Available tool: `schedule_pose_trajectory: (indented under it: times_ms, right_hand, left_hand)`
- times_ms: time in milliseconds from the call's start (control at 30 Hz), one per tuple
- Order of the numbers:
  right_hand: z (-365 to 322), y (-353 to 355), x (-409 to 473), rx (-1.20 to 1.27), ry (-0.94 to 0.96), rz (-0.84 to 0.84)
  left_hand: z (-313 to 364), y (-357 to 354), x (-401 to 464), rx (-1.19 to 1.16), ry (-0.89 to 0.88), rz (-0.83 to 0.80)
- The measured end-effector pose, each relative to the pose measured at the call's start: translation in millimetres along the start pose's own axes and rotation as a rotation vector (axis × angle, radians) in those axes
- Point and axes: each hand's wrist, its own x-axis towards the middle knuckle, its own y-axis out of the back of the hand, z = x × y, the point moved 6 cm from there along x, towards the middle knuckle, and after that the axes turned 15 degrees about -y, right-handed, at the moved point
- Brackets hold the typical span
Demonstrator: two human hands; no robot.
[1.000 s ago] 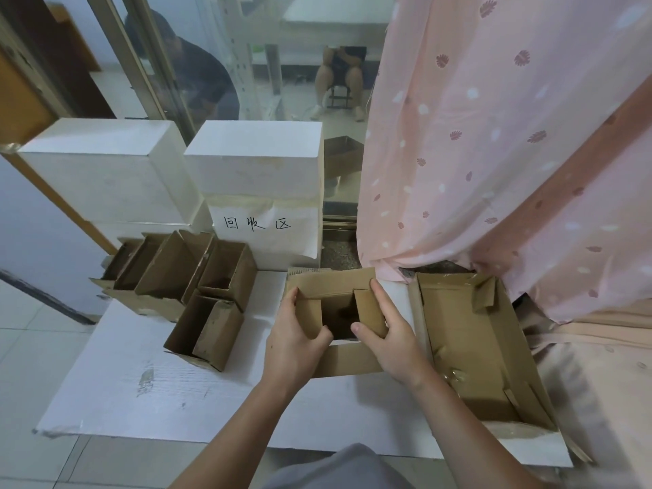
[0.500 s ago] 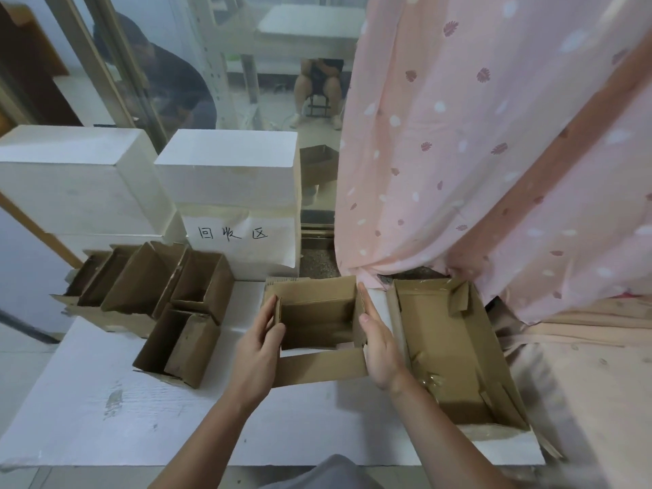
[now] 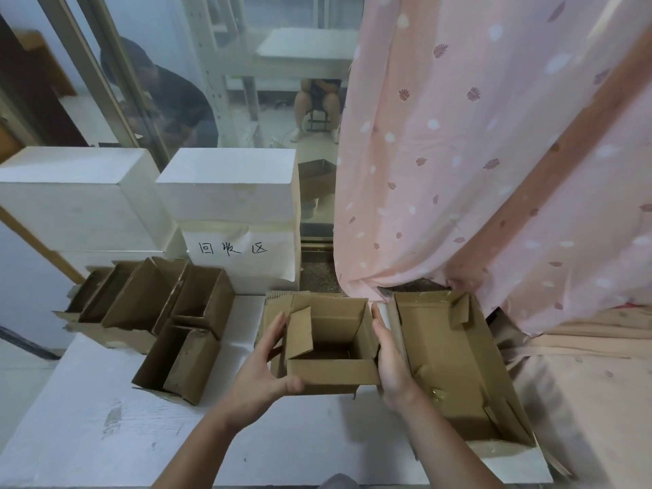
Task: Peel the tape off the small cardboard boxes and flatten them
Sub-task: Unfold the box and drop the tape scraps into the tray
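A small brown cardboard box (image 3: pixel 331 374) stands open-topped between my hands above the white table (image 3: pixel 106 428). My left hand (image 3: pixel 263 370) grips its left side, thumb on the front wall and fingers up the left wall. My right hand (image 3: pixel 390 361) presses flat against its right wall, fingers straight. One inner flap is folded into the opening at the left. Several other small open boxes (image 3: pixel 151 312) lie at the left of the table. No tape shows on the held box.
A larger open cardboard tray box (image 3: pixel 455 365) sits right of my hands. White foam blocks (image 3: pixel 225 185) with a handwritten label stand behind. A pink curtain (image 3: pixel 494 153) hangs at the right. People are behind the glass at the back.
The box has been opened into a square shape and lifted closer to me. My left thumb has moved onto the front wall, and my right hand has slid along the right wall.
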Motion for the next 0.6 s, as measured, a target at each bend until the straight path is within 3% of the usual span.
schedule_pose_trajectory:
  times_ms: [167, 267, 600]
  right_hand:
    - [1.9, -7.7, -5.5, 0.067, -0.142, -0.129]
    - [1.3, -5.0, -12.1, 0.095, -0.100, -0.139]
    - [-7.8, -6.3, -25.7, -0.141, 0.075, -0.216]
  left_hand:
    - [1.1, 4.0, -0.6, 0.015, 0.008, -0.108]
    - [0.1, 7.6, 0.7, 0.043, 0.012, -0.139]
    - [13.2, 14.2, 4.8, 0.028, 0.004, 0.156]
